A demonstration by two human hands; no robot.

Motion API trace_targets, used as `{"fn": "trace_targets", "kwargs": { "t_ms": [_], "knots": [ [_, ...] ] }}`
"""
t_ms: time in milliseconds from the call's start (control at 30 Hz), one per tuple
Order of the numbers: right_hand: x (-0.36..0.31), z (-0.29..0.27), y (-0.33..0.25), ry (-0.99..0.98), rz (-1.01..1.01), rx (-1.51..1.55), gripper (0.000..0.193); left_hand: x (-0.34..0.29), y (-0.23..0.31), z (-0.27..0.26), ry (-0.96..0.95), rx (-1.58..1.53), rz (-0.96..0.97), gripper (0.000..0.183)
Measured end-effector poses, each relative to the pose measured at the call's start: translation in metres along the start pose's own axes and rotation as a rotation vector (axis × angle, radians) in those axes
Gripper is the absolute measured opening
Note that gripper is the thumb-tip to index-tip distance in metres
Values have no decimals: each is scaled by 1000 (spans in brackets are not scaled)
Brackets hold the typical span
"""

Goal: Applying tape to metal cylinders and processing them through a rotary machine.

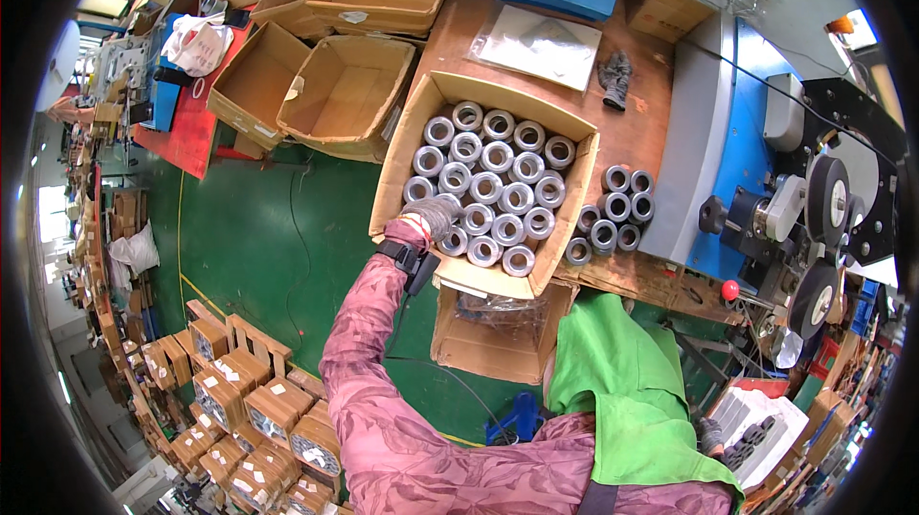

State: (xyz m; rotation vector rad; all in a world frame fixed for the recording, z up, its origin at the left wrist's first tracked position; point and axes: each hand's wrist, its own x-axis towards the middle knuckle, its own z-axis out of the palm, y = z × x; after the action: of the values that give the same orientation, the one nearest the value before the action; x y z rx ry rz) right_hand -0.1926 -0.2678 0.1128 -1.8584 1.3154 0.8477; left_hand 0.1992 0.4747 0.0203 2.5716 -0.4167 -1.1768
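Observation:
My left hand (437,217), in a grey glove, reaches over the near left side of an open cardboard box (395,146). Its fingers curl down around a metal ring that is mostly hidden beneath them. Rows of thick silver metal rings (486,188) stand upright in the box around that hand. At the lower right, my right hand (709,437), also gloved in grey, is partly covered by the green apron (622,352). It is beside a white tray (766,448) holding several dark rings (751,443); its fingers are too hidden to read.
More metal rings (617,207) stand on the wooden table (459,36) right of the box. A machine with black rollers (825,199) and a red-knobbed lever (731,290) is at the right. Empty cartons (345,84) lie at the far left; packed cartons (278,410) are stacked on the near left.

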Motion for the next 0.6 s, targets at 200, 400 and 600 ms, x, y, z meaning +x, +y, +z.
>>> {"fn": "trace_targets", "kwargs": {
  "t_ms": [200, 400, 600],
  "knots": [
    [-25, 18, -28, 1, 67, 33, 19, -5, 6, -4, -42, 64, -35, 40],
    [-8, 12, 1, 7, 48, 24, 18, -6, 12, -9, -75, 102, -37, 45],
    [-2, 8, 17, -3, 55, 25, 17, -9, 17, -7, -113, 79, -65, 47]
  ]
}}
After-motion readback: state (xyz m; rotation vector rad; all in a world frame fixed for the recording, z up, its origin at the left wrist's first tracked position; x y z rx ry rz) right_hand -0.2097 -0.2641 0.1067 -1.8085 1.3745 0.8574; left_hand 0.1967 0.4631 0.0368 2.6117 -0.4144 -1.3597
